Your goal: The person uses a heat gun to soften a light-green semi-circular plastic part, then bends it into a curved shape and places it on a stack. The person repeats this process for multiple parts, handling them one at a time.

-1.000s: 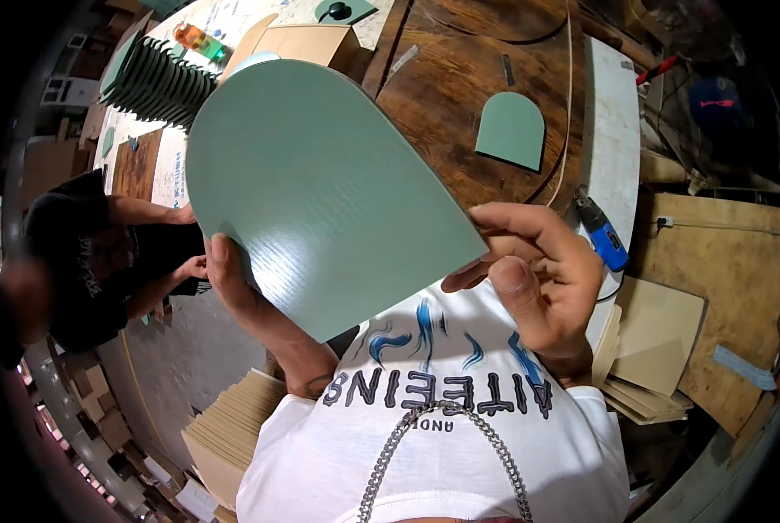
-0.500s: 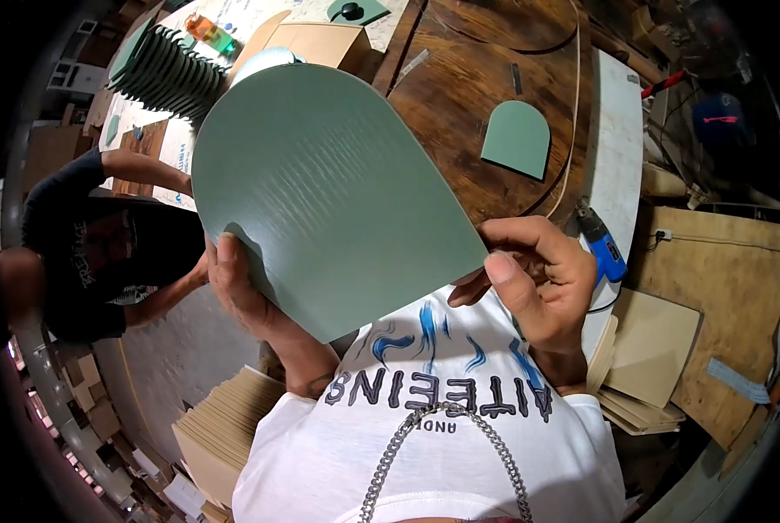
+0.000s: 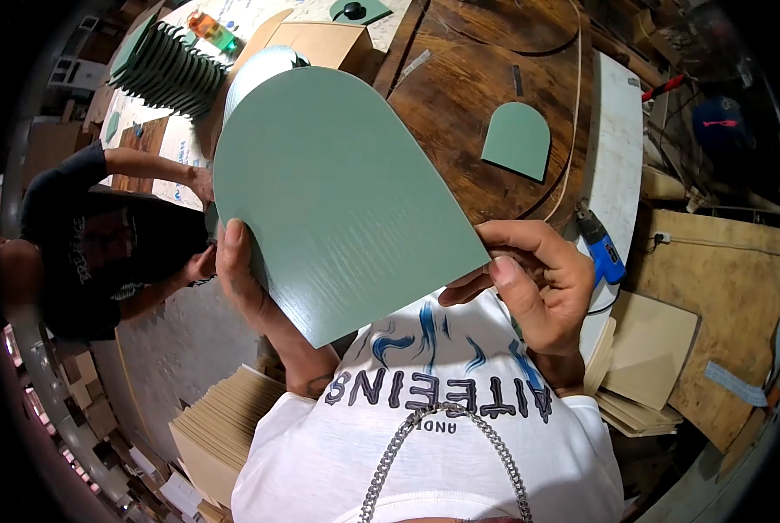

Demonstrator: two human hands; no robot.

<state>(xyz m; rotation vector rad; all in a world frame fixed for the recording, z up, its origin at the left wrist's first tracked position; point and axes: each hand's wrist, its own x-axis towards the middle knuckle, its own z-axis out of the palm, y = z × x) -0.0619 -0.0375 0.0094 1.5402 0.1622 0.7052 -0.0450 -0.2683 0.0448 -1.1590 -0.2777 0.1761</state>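
A large green arch-shaped panel [image 3: 338, 200], rounded at the top and straight along its lower edge, is held up in front of my chest. My left hand [image 3: 240, 270] grips its left edge, the thumb lying on the face and the other fingers hidden behind. At the lower right corner, my right hand [image 3: 538, 283] pinches the panel between thumb and fingers. Light glares off the lower part of its face, showing fine ripples. Beyond it, a smaller green arch-shaped piece [image 3: 516, 139] lies on the dark wooden table [image 3: 460, 87].
Slotted green pieces [image 3: 168, 70] stand in a row at the back left, by an orange-and-green bottle [image 3: 213, 33]. A co-worker in a dark shirt [image 3: 102, 253] stands at left. A blue heat gun [image 3: 601, 246] sits at right. Tan panels [image 3: 233, 427] are stacked at lower left.
The panel has tilted and its left side has shifted slightly right, so the glare has slid down its face. My left hand moved with it. The co-worker's hands have shifted.
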